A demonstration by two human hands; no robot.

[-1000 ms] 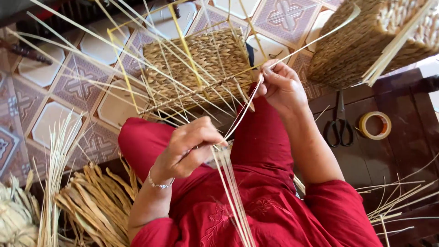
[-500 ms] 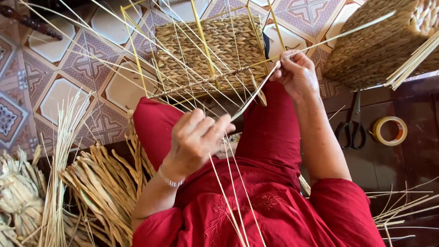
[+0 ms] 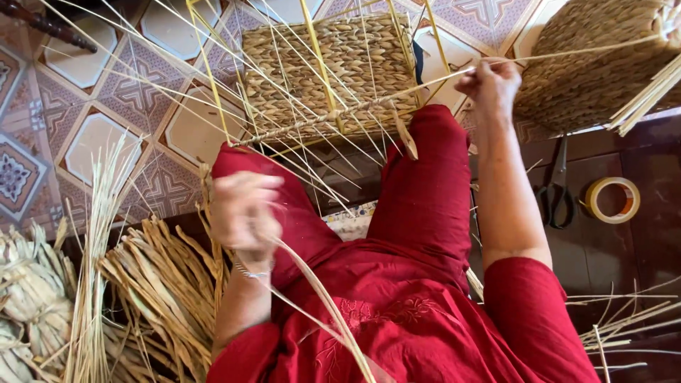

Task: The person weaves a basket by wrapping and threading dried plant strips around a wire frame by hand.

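The half-woven basket (image 3: pixel 330 71) sat on the patterned tile floor (image 3: pixel 92 135) just past your knees, a flat panel of thick braided tan fibre built on a thin yellow frame, with many pale straw spokes fanning out from it in all directions. Its near edge ended in a twisted rim running from lower left up toward your right hand (image 3: pixel 489 85).

That right hand was closed around a long pale strand (image 3: pixel 567 51) that stretched off to the right across a finished woven basket (image 3: pixel 596 64). Your left hand (image 3: pixel 245 213) was down over your left thigh, fingers curled together on a few flat strands (image 3: pixel 326 305) that trailed down across your red dress (image 3: pixel 397 312).

The left hand was blurred, so you could not have made out exactly how its fingers pinched the strands. The far edge of the half-woven basket was cut off at the top, as was the finished basket at the corner. Bundles of dried reeds (image 3: pixel 156 284) lay to your left, partly out of view; scissors (image 3: pixel 557 191) and a roll of tape (image 3: pixel 612 200) lay on the dark floor to your right.
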